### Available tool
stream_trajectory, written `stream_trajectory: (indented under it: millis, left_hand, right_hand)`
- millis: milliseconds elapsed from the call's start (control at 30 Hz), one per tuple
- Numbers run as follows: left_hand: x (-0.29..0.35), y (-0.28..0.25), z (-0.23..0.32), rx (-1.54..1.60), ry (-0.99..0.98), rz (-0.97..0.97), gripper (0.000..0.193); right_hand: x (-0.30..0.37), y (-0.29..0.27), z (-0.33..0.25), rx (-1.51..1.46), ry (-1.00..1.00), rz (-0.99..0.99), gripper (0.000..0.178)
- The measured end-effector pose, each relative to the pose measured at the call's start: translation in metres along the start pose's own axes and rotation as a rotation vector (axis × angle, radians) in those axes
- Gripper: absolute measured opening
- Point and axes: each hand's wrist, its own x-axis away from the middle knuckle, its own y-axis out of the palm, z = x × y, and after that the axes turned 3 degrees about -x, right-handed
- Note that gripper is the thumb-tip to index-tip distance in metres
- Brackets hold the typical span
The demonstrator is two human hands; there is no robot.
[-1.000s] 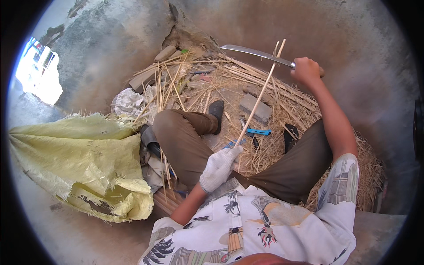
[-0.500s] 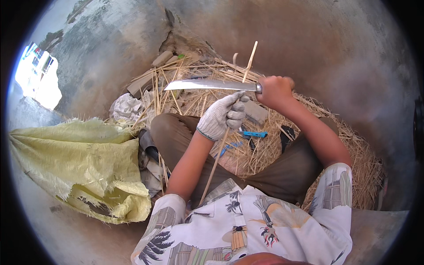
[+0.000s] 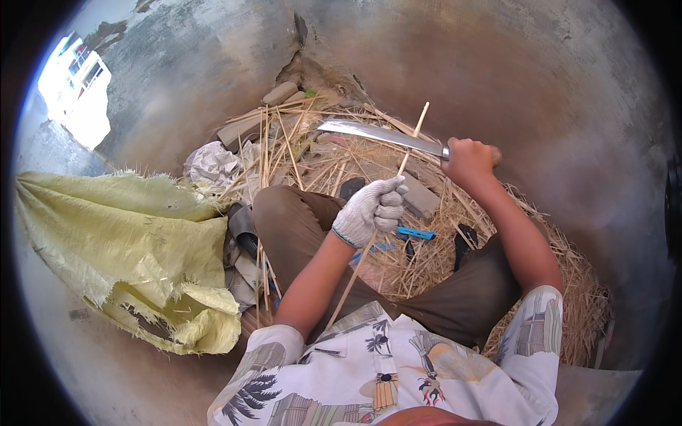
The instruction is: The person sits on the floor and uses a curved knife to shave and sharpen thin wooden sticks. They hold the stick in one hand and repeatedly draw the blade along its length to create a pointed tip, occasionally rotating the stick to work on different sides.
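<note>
Near the middle of the frame, the gloved left hand [image 3: 369,211] has its fingers curled tight around 1 slim pale stick [image 3: 364,257], which slants from the shirt front at lower centre to the upper centre. Right of centre, the bare right hand [image 3: 469,165] grips the handle of a long knife [image 3: 383,135]; its blade crosses the stick above the glove, though whether the edge bites is hard to tell. Below lie a blue cutter [image 3: 416,233] and a grey block [image 3: 423,197]; a yellowish sack [image 3: 142,248] fills the left.
</note>
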Motion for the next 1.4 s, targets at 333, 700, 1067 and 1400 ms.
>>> stream_trajectory:
  millis: [333, 700, 1067, 1400]
  left_hand:
    - [0.01, 0.002, -0.006, -0.003, -0.118, -0.002, 0.034]
    - [0.011, 0.012, -0.01, -0.342, 0.17, 0.272, 0.027]
    - [0.004, 0.006, -0.008, -0.221, 0.163, 0.327, 0.03]
    - [0.0, -0.004, -0.007, -0.142, 0.128, 0.243, 0.03]
  right_hand:
    - [-0.007, 0.005, 0.015, 0.04, 0.06, 0.048, 0.024]
    - [0.007, 0.015, -0.004, -0.003, -0.019, 0.006, 0.024]
    - [0.0, 0.031, -0.017, -0.003, -0.068, -0.017, 0.024]
    - [0.019, 0.034, -0.029, -0.043, -0.171, -0.051, 0.023]
